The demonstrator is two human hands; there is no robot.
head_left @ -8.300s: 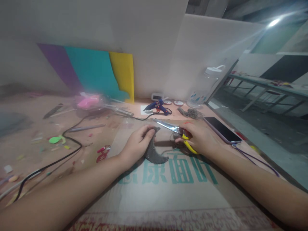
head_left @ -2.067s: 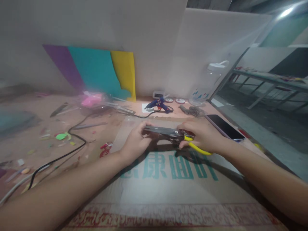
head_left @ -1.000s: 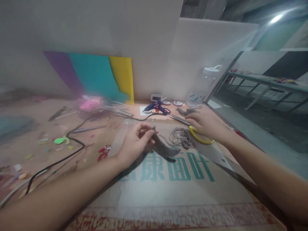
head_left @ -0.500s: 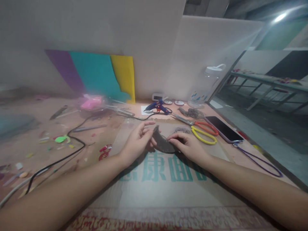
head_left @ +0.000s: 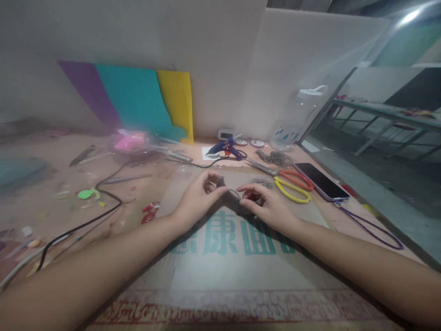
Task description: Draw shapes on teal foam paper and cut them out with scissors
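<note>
Between my two hands is a curved, dark grey crescent-shaped piece [head_left: 231, 201], maybe felt or fabric; its exact kind I cannot make out. My left hand [head_left: 203, 193] pinches its upper left end, thumb in front and fingers behind. My right hand [head_left: 265, 202] grips the right end between thumb and fingers, covering part of it. A small coil of grey cord [head_left: 262, 183] lies just behind my right hand. Beyond it are scissors [head_left: 292, 186] with one orange and one yellow handle. Under my hands is a pale board [head_left: 220, 276] with green characters.
A blue glue gun [head_left: 225, 149] stands at the back, its black cord [head_left: 117, 202] running left. A grey yarn bundle [head_left: 275, 157], a phone [head_left: 322, 181] and a clear bottle [head_left: 292, 119] are on the right. Scraps and a pink item in plastic [head_left: 131, 140] lie left.
My left thumb has moved over the front of the grey piece. My right thumb has come across its right end, and less of the piece shows. The view has shifted slightly.
</note>
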